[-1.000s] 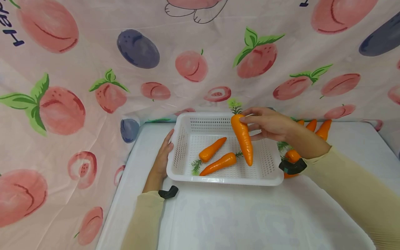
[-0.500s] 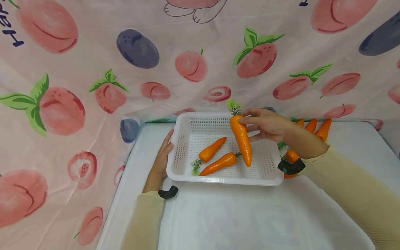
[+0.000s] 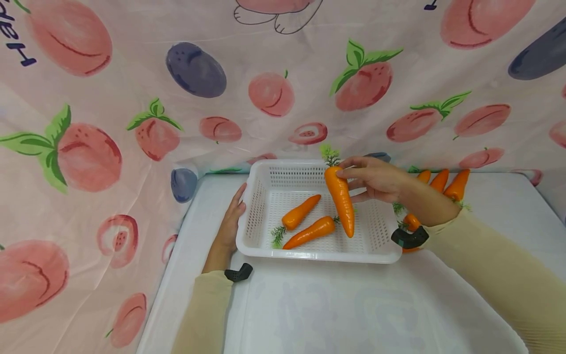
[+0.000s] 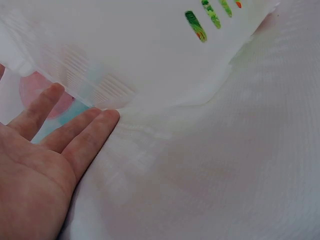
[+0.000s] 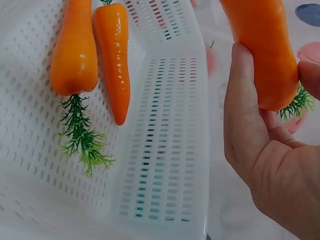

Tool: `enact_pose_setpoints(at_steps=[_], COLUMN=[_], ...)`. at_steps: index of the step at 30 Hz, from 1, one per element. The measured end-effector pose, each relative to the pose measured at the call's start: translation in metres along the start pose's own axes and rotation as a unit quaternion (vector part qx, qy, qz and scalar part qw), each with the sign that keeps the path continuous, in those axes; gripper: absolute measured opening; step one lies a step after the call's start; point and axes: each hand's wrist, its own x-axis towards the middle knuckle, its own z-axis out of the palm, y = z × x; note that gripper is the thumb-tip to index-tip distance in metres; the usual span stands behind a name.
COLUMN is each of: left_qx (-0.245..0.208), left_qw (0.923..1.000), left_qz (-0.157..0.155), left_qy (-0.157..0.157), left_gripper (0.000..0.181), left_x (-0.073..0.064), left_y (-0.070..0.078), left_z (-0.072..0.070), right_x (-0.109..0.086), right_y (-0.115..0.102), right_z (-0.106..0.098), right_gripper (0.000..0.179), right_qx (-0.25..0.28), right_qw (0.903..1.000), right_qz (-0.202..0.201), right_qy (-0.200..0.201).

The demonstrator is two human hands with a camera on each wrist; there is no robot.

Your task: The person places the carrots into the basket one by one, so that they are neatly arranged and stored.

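My right hand pinches an orange carrot near its leafy top, between thumb and fingers. The carrot hangs tip down above the white perforated basket. Two more carrots lie on the basket floor: one carrot points up and right, and a second carrot lies in front of it. In the right wrist view the held carrot is beyond the basket's side. My left hand touches the basket's left side; in the left wrist view its fingers are fairly straight against the wall.
Several other carrots lie right of the basket, partly hidden behind my right forearm. A white cloth covers the table. Behind it hangs a pink fruit-print cloth.
My right hand has shifted slightly left and down with the carrot. The left hand, the basket and the two carrots in it stay where they were.
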Motion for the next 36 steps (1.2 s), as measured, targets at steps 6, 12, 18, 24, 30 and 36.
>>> enact_pose_setpoints(at_steps=[6,12,18,24,30,36], left_qx=[0.001,-0.007,-0.007,-0.007,0.001,0.005], left_qw=[1.0,1.0,1.0,1.0,1.0,0.9999], left_qz=[-0.006,-0.005,-0.003,-0.004,-0.008,-0.012], left_qy=[0.006,0.001,0.0,-0.001,0.001,0.006], left_gripper=[0.058,0.059,0.058,0.059,0.058,0.057], left_x=[-0.001,0.0,0.001,0.001,0.001,0.001], left_y=[0.002,0.001,0.0,0.0,0.0,0.001], left_z=[0.002,0.002,0.001,0.0,0.0,0.0], right_x=[0.003,0.003,0.004,0.002,0.0,-0.003], right_y=[0.003,0.004,0.002,0.004,0.007,0.009], right_z=[0.001,0.001,0.002,0.0,-0.004,-0.009], right_gripper=[0.056,0.055,0.045,0.043,0.046,0.038], right_qx=[0.004,0.023,0.037,0.034,0.034,0.039], right_qw=[1.0,0.9997,0.9993,0.9994,0.9994,0.9992], right_qz=[0.002,0.005,-0.004,0.0,0.001,-0.001], right_qy=[0.001,-0.007,-0.007,-0.003,-0.004,-0.008])
